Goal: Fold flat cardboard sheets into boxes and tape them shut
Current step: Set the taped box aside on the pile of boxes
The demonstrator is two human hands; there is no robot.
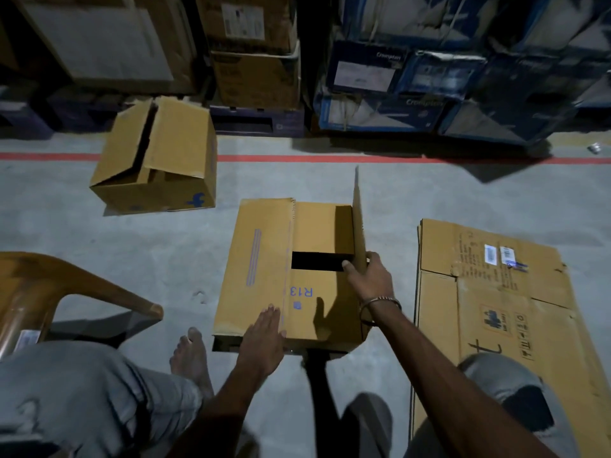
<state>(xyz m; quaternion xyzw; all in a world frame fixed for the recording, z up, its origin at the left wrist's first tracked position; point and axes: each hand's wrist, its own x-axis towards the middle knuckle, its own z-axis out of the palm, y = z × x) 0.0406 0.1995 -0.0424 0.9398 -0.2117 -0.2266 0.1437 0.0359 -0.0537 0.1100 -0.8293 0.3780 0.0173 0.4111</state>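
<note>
At the far left stands a brown plastic chair (66,292), of which only one curved leg and a part of the seat are visible. Behind it, further away on the grey concrete floor (148,259), lies a half-folded brown cardboard box with a blue logo (158,160); its flaps are open, and it interrupts the red line painted on the floor (297,158).

In the middle, directly before the person, rests the brown cardboard box marked "R13" (291,276) on the floor. The left hand (263,342) lies flat on its left flap near the front edge, fingers straight and pressed together. A dark gap stays open between the inner flaps. The right hand (370,279) (it wears a metal bracelet (380,300) at the wrist) grips the upright right flap (358,226), thumb on the inner side and fingers curled over the outer side.

To the right, near the box but not touching it, lies a stack of flat brown cardboard sheets with white labels (496,309), and the person's right knee covers its front edge. At the back stand stacked brown cartons (248,61) and blue cartons (429,77).
</note>
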